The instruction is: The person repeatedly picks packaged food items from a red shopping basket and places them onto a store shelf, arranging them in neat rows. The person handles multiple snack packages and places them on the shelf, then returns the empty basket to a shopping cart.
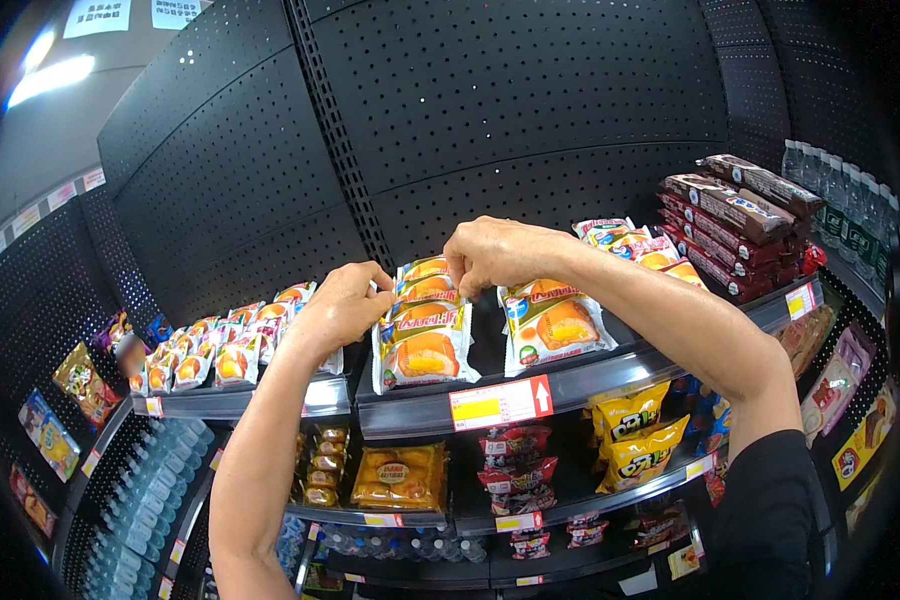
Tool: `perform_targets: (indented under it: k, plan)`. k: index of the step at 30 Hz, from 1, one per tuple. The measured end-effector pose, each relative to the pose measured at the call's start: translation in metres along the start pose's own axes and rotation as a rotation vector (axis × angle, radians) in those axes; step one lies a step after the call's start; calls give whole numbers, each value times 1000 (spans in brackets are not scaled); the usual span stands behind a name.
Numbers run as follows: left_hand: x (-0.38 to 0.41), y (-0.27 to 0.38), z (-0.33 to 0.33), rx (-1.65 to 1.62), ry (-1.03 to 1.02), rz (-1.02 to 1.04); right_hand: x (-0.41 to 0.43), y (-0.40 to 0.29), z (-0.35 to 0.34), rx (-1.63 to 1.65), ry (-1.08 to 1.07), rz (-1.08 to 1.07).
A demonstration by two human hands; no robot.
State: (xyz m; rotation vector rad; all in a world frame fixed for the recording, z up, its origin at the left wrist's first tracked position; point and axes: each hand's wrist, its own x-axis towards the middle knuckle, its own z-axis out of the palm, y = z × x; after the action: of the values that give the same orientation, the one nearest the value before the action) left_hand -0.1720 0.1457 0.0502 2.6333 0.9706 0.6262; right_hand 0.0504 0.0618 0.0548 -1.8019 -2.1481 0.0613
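Observation:
A front-to-back row of wrapped cakes (pixel 426 356) stands on the upper shelf, in clear and white wrappers with orange cake pictures. My left hand (pixel 345 307) is at the left edge of this row, thumb and finger pinched on a wrapper's side. From the other side my right hand (pixel 495 251) reaches over, its bent fingers at the right edge of a packet towards the back. Its fingertips are partly hidden. Beneath my right forearm leans a second row of the same cakes (pixel 559 330), a dark gap apart from the first.
More wrapped cakes (pixel 236 360) fill the shelf at left. Brown packets (pixel 735 225) are stacked at right, near water bottles (pixel 855 202). A price-label strip (pixel 501 403) lines the shelf edge. Below are boxed pastries (pixel 397 476) and yellow snack bags (pixel 637 442). A perforated black panel (pixel 525 97) rises behind.

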Motion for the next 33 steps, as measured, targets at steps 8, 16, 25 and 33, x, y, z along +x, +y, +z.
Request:
perform_targets:
  k: [8,16,25,33]
  plan:
    - [3,-3,4,-19,-8,-28,-2,-3,-1,-3,117,-55]
    - [3,-7,4,-119,42,-53,-1,-8,0,15,155,-42]
    - [4,-5,3,-96,123,-1,-2,-7,-3,9,206,-29]
    - [11,-18,11,6,183,44,0,-5,0,-57,191,39]
